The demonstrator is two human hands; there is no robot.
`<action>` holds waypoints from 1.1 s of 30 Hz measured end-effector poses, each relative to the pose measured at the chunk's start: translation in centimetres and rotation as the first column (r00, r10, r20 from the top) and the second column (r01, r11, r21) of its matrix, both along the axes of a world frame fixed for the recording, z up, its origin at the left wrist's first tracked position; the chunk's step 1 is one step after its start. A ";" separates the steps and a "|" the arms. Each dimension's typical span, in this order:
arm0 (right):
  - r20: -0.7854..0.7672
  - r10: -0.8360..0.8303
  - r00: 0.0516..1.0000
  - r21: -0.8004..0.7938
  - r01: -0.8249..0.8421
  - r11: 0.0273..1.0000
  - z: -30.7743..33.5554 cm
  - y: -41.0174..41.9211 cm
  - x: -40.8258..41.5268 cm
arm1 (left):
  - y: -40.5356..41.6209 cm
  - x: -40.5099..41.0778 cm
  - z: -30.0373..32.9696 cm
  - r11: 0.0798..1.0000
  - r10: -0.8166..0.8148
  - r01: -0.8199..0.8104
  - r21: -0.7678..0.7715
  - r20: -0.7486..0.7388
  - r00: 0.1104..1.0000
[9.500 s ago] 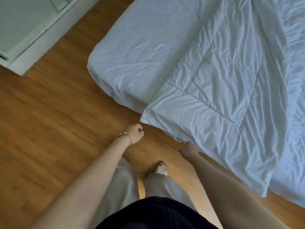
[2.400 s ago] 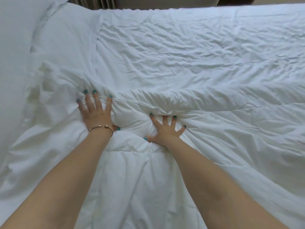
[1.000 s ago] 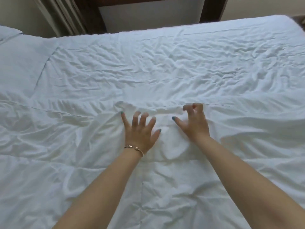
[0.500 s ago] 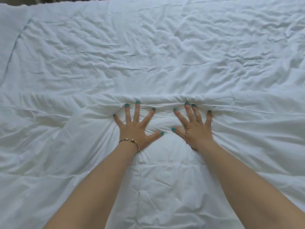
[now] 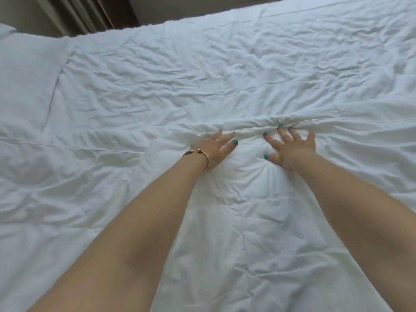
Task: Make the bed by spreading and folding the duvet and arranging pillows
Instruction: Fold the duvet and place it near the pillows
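Currently both palms press flat on the white duvet [image 5: 225, 233], which covers the bed. Left hand [image 5: 217, 148], fingers spread, holds nothing, just short of the duvet's folded ridge [image 5: 252, 128]. Right hand [image 5: 290, 152], fingers splayed, fingertips touching that ridge. Pillow [image 5: 24, 82] left of ridge.

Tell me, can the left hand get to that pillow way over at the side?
Probably yes, with a stretch. The left hand lies flat on the duvet near its bunched edge, and only bare sheet shows between it and the pillow. Nothing blocks the way, though the person may need to lean over.
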State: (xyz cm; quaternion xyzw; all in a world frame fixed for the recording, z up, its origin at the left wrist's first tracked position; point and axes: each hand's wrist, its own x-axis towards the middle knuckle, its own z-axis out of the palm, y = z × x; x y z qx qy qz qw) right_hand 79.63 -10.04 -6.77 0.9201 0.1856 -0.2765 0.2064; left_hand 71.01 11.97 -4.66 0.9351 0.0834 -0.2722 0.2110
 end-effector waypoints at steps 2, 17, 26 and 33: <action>-0.013 -0.097 0.995 -0.002 0.097 0.995 2.5 3.1 -1.2 | 4.0 -1.8 2.8 0.995 0.095 -0.082 -0.054 0.315 0.944; 0.017 -0.275 0.961 0.667 0.194 0.719 4.0 19.8 -13.1 | 23.0 -14.5 3.7 0.766 0.135 -0.300 0.569 0.314 0.940; 0.231 -0.256 0.939 0.857 -0.072 0.510 2.7 22.1 -16.5 | 24.0 -16.8 2.4 0.813 -0.155 -0.298 0.500 0.680 0.717; -0.076 -0.024 0.997 0.301 0.046 0.953 1.4 23.9 -18.4 | 23.8 -18.6 -0.8 0.930 0.134 -0.070 0.361 -0.154 0.979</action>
